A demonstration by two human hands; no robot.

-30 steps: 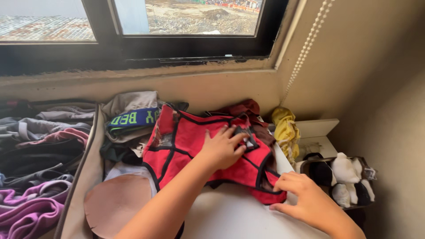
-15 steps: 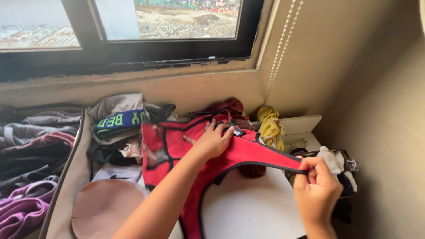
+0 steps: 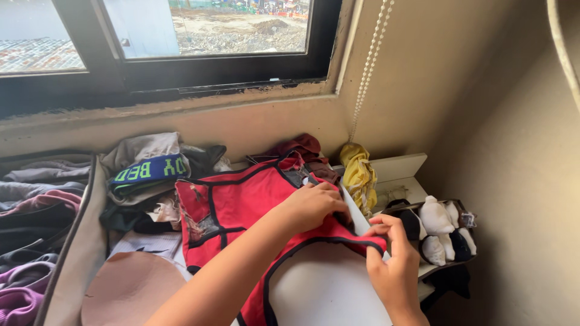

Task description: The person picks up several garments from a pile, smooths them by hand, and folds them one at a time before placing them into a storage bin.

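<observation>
A red garment with black trim [image 3: 241,202] lies spread over a white surface [image 3: 323,290]. My left hand [image 3: 311,205] presses down on its middle, fingers curled over the fabric. At the garment's right end, my right hand [image 3: 389,259] pinches the black-edged corner and folds it in toward the left hand. The two hands are almost touching.
Folded clothes, one with a blue waistband [image 3: 148,170], are heaped behind the garment. A yellow cloth [image 3: 357,172] lies by the wall. A small box of black and white socks [image 3: 441,232] stands at the right. A fabric bin of clothes [image 3: 36,241] sits left, under a window [image 3: 181,36].
My right hand stretched the garment's strip far out to the right, then brought it back in toward the left hand. The left hand stayed pressed on the fabric.
</observation>
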